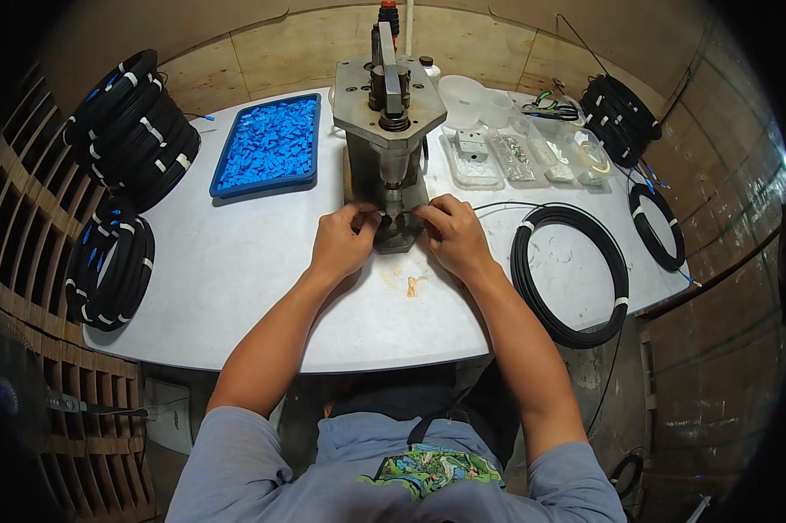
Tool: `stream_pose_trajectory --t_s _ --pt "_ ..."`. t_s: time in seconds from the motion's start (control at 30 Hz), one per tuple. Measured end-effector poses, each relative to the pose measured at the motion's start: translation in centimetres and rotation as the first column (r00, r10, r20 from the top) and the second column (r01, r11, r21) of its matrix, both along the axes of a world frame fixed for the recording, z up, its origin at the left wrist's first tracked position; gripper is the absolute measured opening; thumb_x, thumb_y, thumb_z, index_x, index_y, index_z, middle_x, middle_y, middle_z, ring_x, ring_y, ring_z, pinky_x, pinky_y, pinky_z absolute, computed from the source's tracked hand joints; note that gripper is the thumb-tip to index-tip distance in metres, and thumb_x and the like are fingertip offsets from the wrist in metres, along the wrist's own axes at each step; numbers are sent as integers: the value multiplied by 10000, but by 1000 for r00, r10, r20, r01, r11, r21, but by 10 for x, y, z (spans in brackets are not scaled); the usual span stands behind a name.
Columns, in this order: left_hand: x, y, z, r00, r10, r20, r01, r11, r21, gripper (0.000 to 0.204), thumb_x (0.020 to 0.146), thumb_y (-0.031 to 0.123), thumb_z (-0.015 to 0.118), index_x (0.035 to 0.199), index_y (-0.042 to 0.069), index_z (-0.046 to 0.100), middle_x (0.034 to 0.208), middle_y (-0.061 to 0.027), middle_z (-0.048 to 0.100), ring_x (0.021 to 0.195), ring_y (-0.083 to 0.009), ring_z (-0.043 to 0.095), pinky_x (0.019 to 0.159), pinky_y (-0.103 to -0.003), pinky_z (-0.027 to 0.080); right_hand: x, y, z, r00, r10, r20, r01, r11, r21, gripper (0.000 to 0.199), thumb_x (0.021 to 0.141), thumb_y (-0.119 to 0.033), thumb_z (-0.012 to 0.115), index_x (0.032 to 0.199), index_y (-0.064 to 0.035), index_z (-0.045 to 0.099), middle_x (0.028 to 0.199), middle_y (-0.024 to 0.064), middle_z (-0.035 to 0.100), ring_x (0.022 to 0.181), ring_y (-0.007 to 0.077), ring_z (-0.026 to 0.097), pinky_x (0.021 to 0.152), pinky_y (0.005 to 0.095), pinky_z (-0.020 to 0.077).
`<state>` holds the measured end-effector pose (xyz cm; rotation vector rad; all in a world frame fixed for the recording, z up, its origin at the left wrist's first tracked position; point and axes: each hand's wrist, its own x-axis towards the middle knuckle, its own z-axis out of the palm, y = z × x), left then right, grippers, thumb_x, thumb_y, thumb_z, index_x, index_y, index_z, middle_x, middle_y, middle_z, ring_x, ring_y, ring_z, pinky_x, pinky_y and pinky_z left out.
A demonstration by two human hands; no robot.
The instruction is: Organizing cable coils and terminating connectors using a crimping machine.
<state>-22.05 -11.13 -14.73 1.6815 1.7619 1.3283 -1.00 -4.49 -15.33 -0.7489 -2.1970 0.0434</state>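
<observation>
A metal bench press [393,131] stands at the middle of the table, its ram pointing down at a small base. My left hand [345,237] is closed in a pinch at the left side of the ram's lower end; whatever lies between its fingertips is too small to make out. On the other side my right hand [451,228] pinches too, its fingertips close to the ram. A thin black cable [502,204] runs from the large black cable coil [615,261] into my right hand. The piece under the ram is hidden by fingers and metal.
A blue tray [214,179] full of small blue parts lies left of the press. Stacked black cable coils [136,131] and another bundle [109,266] fill the table's left side. Clear plastic boxes [476,170] of small parts and more coils [619,122] stand at the right.
</observation>
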Motion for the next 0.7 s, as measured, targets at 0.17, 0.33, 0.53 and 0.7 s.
stream_pose_trajectory --t_s 0.17,0.33,0.53,0.7 --pt "-2 3 -6 1000 -11 14 11 1000 18 228 894 127 657 1059 -14 729 872 -112 760 765 -177 718 714 -311 546 0 0 1 1000 -1 4 1 1000 4 309 707 -32 737 1001 -125 725 928 60 634 883 256 627 765 383 466" --pt "-2 3 -6 1000 -16 19 15 999 30 224 894 127 660 1052 -15 729 869 -119 759 762 -180 719 712 -312 545 0 1 1 1000 -4 18 4 1000 -2 311 704 -35 740 1002 -126 725 930 60 634 883 256 627 765 385 468" --pt "0 2 -4 999 -15 47 13 1000 26 214 890 122 666 1040 -16 731 823 -137 748 753 -180 718 704 -310 541 0 1 0 1000 -6 12 6 1000 6 317 704 -29 735 1006 -128 725 931 59 634 881 255 628 771 384 471" --pt "-1 2 -5 999 -12 35 12 1000 24 212 888 117 666 1040 -16 731 830 -129 750 750 -173 713 709 -306 541 0 0 1 1000 -11 8 11 1000 2 319 706 -27 732 1007 -132 725 927 57 633 879 252 628 766 383 470"
